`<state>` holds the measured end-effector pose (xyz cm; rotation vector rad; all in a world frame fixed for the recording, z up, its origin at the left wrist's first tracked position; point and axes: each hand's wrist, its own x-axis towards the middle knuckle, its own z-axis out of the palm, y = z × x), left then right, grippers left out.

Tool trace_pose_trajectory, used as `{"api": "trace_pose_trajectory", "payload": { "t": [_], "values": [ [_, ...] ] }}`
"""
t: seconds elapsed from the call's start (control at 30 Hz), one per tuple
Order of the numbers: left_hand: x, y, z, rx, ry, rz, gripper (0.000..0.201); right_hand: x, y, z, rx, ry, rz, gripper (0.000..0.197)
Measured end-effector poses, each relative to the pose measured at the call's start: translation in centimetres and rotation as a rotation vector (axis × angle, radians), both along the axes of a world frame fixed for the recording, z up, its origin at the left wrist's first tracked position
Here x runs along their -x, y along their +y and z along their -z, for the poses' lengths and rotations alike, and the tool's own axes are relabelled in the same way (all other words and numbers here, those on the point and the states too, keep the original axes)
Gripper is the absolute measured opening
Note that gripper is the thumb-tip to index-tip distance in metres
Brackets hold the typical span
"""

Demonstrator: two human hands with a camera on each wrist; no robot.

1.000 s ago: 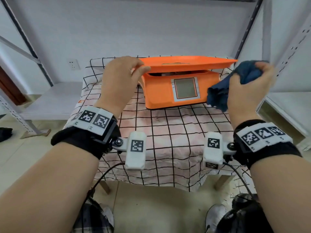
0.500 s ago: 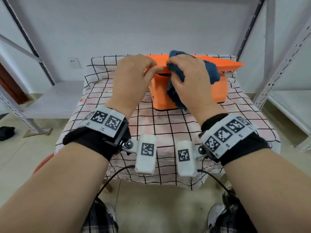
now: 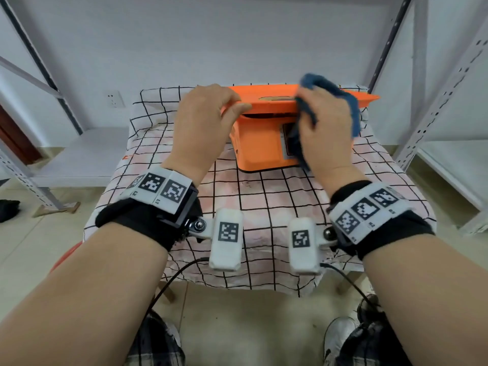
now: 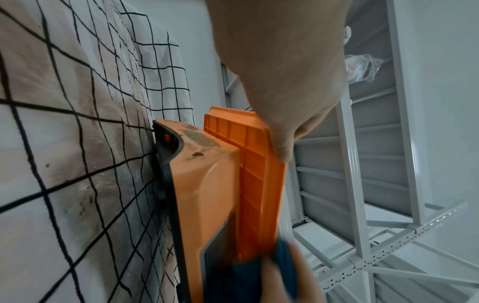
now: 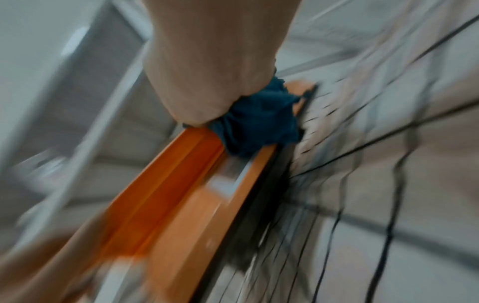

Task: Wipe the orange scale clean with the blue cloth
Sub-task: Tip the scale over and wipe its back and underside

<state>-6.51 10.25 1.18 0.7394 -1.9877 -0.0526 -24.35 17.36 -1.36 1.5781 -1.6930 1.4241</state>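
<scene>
The orange plastic weighing scale (image 3: 260,143) sits toward the far edge of a small table covered in a white cloth with a black grid (image 3: 264,204), roughly centred between its left and right edges, its display facing the person. It stands squarely on its base, so its front and its platter are both within reach.

The left hand (image 3: 204,122) grips the left end of the scale's flat orange platter (image 3: 266,97); the left wrist view shows the thumb (image 4: 281,147) pressed against the platter's rim while the other fingers lie over the top, out of sight. This hold looks meant to brace the light scale so it does not slide or tip under sideways rubbing.

The right hand (image 3: 326,133) clenches a bunched dark blue terry cloth (image 3: 343,101), holding it over the platter's front rim and down across the display on the front face. Bunching gives a firm pad that reaches both surfaces at once. The right wrist view is heavily blurred, which suggests a stroke under way.

Dusty marks and specks show on the scale's left side (image 4: 199,141), behind the braced hand; judging by them, the wiping is still incomplete, and that side will probably need the left hand shifted.
</scene>
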Motion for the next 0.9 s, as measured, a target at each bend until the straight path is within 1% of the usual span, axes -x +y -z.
{"api": "trace_pose_trajectory", "payload": {
  "t": [0.07, 0.1, 0.13, 0.17, 0.2, 0.23, 0.27, 0.3, 0.33, 0.37, 0.4, 0.47, 0.5, 0.57, 0.6, 0.67, 0.73, 0.77, 0.9],
  "values": [
    [-0.1, -0.1, 0.0, -0.022, 0.023, 0.004, 0.028, 2.6, 2.1, 0.2, 0.009, -0.336, 0.099, 0.062],
    [0.0, -0.2, 0.0, -0.036, 0.036, 0.002, 0.027, 3.6, 3.2, 0.1, 0.043, -0.485, 0.137, 0.068],
    [0.1, -0.2, 0.0, -0.05, 0.053, -0.003, 0.027, 4.4, 4.2, 0.1, 0.093, -0.596, 0.172, 0.069],
    [0.2, -0.3, 0.0, -0.06, 0.071, -0.009, 0.026, 5.0, 4.7, 0.0, 0.145, -0.663, 0.191, 0.063],
    [0.4, -0.3, -0.1, -0.065, 0.088, -0.017, 0.025, 5.4, 4.7, 0.2, 0.162, -0.69, 0.191, 0.05],
    [0.5, -0.3, -0.1, -0.067, 0.099, -0.023, 0.025, 5.5, 4.3, 0.6, 0.125, -0.686, 0.182, 0.033],
    [0.6, -0.2, -0.1, -0.066, 0.102, -0.025, 0.026, 5.2, 3.7, 1.2, 0.047, -0.67, 0.171, 0.023],
    [0.8, -0.1, -0.1, -0.064, 0.102, -0.024, 0.026, 5.0, 2.9, 2.0, -0.04, -0.627, 0.154, 0.026],
    [0.9, 0.0, 0.0, -0.061, 0.103, -0.023, 0.026, 4.6, 2.3, 2.7, -0.121, -0.586, 0.144, 0.035],
    [0.9, 0.0, 0.1, -0.06, 0.104, -0.022, 0.026, 4.2, 1.6, 3.3, -0.161, -0.559, 0.129, 0.042],
    [1.0, 0.1, 0.2, -0.06, 0.104, -0.022, 0.025, 3.7, 1.0, 3.5, -0.188, -0.535, 0.126, 0.045],
    [1.1, 0.1, 0.4, -0.048, 0.091, -0.02, 0.025, 2.1, 0.3, 3.2, -0.23, -0.429, 0.083, 0.042],
    [1.2, 0.1, 0.4, -0.036, 0.079, -0.02, 0.025, 0.8, 0.2, 3.0, -0.239, -0.352, 0.011, 0.04],
    [1.3, 0.1, 0.2, -0.008, 0.063, -0.03, 0.027, -2.2, 0.2, 2.3, -0.223, -0.207, -0.212, 0.036],
    [1.3, 0.2, 0.1, -0.001, 0.058, -0.033, 0.028, -3.3, 0.1, 2.2, -0.245, -0.128, -0.295, 0.035],
    [1.2, 0.3, 0.1, -0.007, 0.048, -0.028, 0.029, -4.1, 0.2, 2.6, -0.353, 0.032, -0.379, 0.038],
    [1.1, 0.4, 0.0, -0.013, 0.033, -0.014, 0.029, -2.8, 0.6, 2.8, -0.422, 0.135, -0.339, 0.042],
    [1.0, 0.4, 0.0, -0.01, 0.029, -0.007, 0.029, -1.7, 0.9, 2.9, -0.429, 0.131, -0.274, 0.043],
    [1.0, 0.6, 0.0, -0.019, 0.046, 0.009, 0.028, 3.4, 2.3, 3.3, -0.401, -0.097, -0.017, 0.039]
  ]
}}
